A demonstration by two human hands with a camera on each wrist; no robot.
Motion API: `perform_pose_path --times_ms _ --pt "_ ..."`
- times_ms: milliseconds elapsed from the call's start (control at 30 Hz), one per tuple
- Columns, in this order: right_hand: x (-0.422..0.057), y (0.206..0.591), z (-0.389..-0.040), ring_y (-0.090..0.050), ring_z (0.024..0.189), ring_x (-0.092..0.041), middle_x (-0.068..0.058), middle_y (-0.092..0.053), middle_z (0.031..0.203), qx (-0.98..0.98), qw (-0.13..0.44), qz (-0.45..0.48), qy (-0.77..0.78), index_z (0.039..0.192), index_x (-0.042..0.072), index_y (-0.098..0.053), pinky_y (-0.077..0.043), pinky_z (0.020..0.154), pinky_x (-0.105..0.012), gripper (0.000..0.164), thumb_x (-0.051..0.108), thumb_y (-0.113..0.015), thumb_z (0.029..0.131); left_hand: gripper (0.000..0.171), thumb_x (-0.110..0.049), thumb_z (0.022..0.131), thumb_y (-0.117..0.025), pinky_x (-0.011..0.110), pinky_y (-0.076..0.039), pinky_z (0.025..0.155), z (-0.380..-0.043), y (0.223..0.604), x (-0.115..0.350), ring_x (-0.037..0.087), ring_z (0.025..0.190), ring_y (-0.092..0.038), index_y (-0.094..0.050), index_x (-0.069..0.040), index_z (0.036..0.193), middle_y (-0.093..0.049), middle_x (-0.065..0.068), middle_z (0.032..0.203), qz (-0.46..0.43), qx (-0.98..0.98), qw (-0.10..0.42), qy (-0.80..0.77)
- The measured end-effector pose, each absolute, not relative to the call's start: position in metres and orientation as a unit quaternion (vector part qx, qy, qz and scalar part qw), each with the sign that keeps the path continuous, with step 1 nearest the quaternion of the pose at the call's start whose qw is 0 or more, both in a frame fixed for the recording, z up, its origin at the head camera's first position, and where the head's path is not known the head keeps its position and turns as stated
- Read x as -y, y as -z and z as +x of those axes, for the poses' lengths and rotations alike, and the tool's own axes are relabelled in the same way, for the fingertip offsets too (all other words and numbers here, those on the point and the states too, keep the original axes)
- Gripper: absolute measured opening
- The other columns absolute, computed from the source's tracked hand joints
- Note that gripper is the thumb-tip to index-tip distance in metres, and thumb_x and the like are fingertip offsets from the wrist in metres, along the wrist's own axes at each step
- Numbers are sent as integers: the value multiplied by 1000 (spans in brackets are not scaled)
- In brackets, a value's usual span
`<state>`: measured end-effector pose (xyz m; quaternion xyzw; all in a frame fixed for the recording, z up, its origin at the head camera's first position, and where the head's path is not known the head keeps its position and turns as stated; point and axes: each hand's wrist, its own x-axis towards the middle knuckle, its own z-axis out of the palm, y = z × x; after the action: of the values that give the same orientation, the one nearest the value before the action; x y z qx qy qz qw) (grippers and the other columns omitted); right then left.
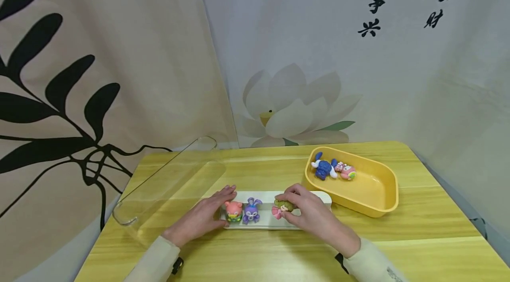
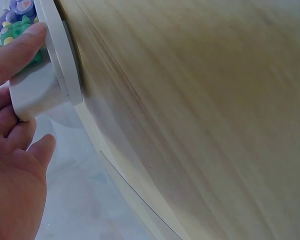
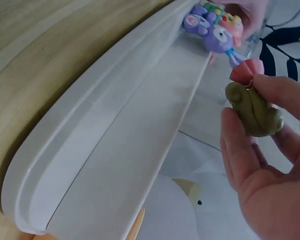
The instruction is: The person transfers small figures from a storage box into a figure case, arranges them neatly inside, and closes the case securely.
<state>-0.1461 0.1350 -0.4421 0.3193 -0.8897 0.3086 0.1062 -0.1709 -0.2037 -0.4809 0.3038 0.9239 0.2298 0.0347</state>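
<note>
A long white tray (image 1: 267, 224) with rounded ends lies on the table. Its left end is held by my left hand (image 1: 207, 211), the thumb on the near rim and the fingers toward the far side. Beside that hand a pink figurine (image 1: 233, 211) in green and a purple rabbit figurine (image 1: 251, 211) stand side by side in the tray. Over the tray's right part, my right hand (image 1: 308, 209) pinches a doll figurine (image 3: 255, 110) with olive-green hair and a pink dress. In the right wrist view it is tilted, with the hair toward the camera.
A yellow bin (image 1: 378, 189) at the back right contains a blue-and-white figurine (image 1: 324, 169) and a pink figurine (image 1: 348, 172). On the left lies a long clear cover (image 1: 171, 184), partly behind my left hand. A printed curtain (image 1: 299, 52) hangs behind the table.
</note>
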Motion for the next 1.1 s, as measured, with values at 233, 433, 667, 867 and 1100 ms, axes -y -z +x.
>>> perform_pose_path --times_ms 233,433,667,867,1100 --pt "-122 448 -146 -63 89 -9 1 -66 109 892 119 332 -282 114 10 -67 -60 74 -25 38 10 -88 82 84 -16 81 -88 53 -35 120 -171 480 204 27 154 -29 -49 -10 155 -31 2 168 292 -926 47 -233" --pt "-117 451 -148 -64 93 -10 2 -64 110 892 119 345 -268 112 13 -71 -60 77 -28 34 15 -89 83 84 -16 82 -88 53 -34 120 -172 480 204 27 154 -29 -48 -10 155 -30 2 169 292 -926 50 -232" --pt "-110 454 -149 -63 92 -10 2 -62 110 895 100 342 -269 115 13 -71 -61 78 -29 37 13 -89 83 83 -16 82 -88 52 -35 120 -171 480 204 26 154 -28 -48 -10 155 -29 0 169 287 -927 53 -234" --pt "-106 457 -150 -62 92 -8 3 -63 109 902 82 332 -263 113 14 -69 -60 80 -29 36 16 -89 83 83 -15 82 -88 53 -36 119 -171 480 203 28 154 -29 -49 -9 155 -31 3 168 291 -926 46 -235" --pt "-102 462 -152 -63 95 -11 2 -62 110 902 84 349 -239 113 13 -72 -60 84 -31 32 18 -88 85 82 -17 83 -87 52 -35 119 -172 480 203 26 154 -28 -48 -10 155 -30 1 169 290 -927 53 -232"
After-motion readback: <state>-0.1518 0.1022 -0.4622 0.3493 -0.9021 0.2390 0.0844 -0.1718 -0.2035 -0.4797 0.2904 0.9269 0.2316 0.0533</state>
